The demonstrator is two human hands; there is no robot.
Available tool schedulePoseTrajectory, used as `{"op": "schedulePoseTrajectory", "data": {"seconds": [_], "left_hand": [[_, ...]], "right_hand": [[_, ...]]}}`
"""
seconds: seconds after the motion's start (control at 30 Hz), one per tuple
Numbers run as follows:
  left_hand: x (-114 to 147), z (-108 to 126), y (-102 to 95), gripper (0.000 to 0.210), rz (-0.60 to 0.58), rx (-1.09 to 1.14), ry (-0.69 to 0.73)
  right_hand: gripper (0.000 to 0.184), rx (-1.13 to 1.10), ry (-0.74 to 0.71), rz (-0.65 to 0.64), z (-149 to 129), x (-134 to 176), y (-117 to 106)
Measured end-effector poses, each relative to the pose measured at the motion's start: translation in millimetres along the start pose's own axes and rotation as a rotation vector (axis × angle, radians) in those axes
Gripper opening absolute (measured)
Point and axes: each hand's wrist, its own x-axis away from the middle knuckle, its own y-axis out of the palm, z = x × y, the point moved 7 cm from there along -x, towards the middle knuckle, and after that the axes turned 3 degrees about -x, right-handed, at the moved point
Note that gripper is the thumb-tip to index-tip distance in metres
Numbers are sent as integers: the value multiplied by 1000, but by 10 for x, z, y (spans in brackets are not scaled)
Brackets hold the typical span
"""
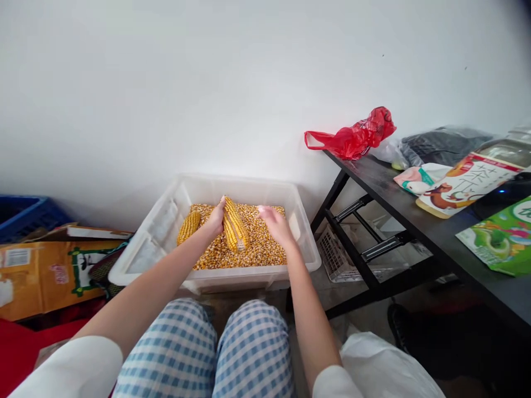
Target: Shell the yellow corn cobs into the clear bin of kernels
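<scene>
My left hand [215,218] is closed around a dried corn cob [234,224], which it holds tilted over the loose kernels. Rows of yellow kernels cover the cob, with a bare row or two along it. To the right of the cob, my right hand [274,223] hovers above the kernels, fingers apart and nothing visible in them. A second corn cob [189,228] lies left of my left hand. Loose corn kernels [263,251] spread over much of the floor of a translucent plastic bin [305,232] in front of my knees.
Right of the bin stands a black table [385,193] with a red plastic bag [357,135], a drink bottle [468,179] and a green carton [504,237]. Underneath is a pale crate [338,251]. At left are a cardboard box [45,271] and a blue crate [29,215].
</scene>
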Motion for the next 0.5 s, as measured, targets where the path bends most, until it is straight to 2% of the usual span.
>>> {"op": "schedulePoseTrajectory", "data": {"seconds": [0.03, 0.1, 0.13, 0.17, 0.2, 0.23, 0.27, 0.3, 0.33, 0.4, 0.5], "left_hand": [[18, -3, 18, 41, -11, 31, -38], [44, 12, 54, 43, -36, 57, -89], [54, 16, 80, 48, -63, 56, -122], [62, 21, 102, 53, -88, 48, -150], [65, 37, 113, 57, -102, 29, -159], [64, 51, 121, 59, -114, 2, -162], [62, 56, 128, 60, -131, -32, -170], [55, 61, 132, 60, -143, -65, -166], [46, 56, 134, 59, -157, -93, -168], [23, 31, 135, 57, -175, -124, -169], [-2, -35, 142, 55, -183, -145, -186]], "right_hand": [[52, 47, -32, 291, -2, 196, -380], [53, 195, -10, 887, 143, 837, -1048], [53, 266, 66, 1158, 308, 1224, -1266], [52, 323, 167, 1360, 528, 1585, -1382], [50, 376, 282, 1444, 793, 1860, -1407], [50, 440, 435, 1417, 1103, 2047, -1363], [52, 532, 642, 1254, 1459, 2144, -1250], [55, 629, 857, 994, 1840, 2193, -1062], [55, 638, 917, 853, 2139, 2240, -856], [52, 648, 980, 663, 2584, 2289, -447], [47, 689, 1015, 426, 2916, 2249, -14]]}}
